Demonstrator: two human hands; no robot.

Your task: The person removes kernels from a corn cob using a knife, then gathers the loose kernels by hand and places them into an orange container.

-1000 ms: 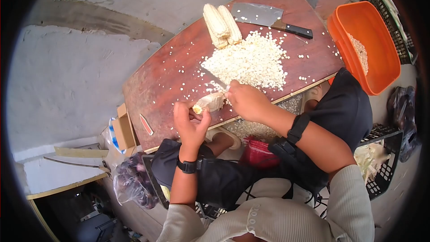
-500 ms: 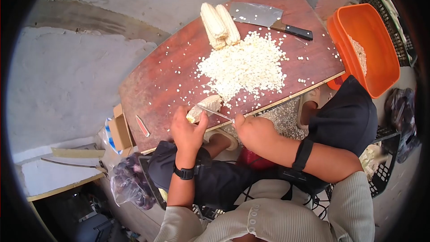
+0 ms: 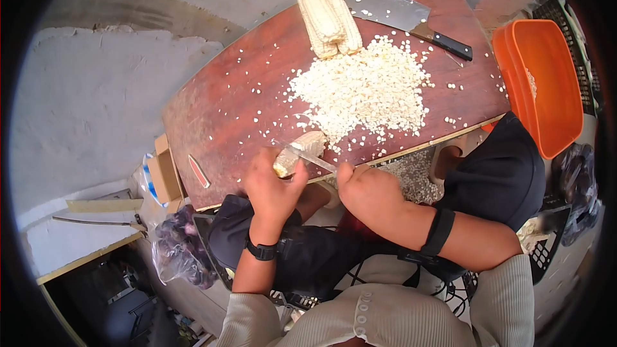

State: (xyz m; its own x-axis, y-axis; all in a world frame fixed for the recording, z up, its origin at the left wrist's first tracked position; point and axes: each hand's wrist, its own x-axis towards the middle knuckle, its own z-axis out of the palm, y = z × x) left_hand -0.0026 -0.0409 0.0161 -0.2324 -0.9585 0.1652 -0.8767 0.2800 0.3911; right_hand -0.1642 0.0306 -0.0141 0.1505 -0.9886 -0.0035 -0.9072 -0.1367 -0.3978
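Observation:
My left hand (image 3: 273,186) is closed round the near end of a partly stripped corn cob (image 3: 310,144) at the table's front edge. In my right hand (image 3: 369,191) is the handle end of a small knife (image 3: 315,159), its thin blade lying across the cob toward my left fingers. Beyond the cob spreads a heap of loose pale kernels (image 3: 366,90). Several whole pale cobs (image 3: 328,19) are stacked behind the heap, beside a large cleaver (image 3: 392,13) with a black handle.
The reddish table (image 3: 218,103) carries scattered kernels and a small red-and-white object (image 3: 199,171) at left. An orange tub (image 3: 553,90) stands off its right end. A cardboard box (image 3: 164,173) and a plastic bag (image 3: 183,244) are at the left.
The view has shifted, so the cobs, cleaver and heap appear higher and further right. The knife blade shows broader across the cob; both hands keep their holds.

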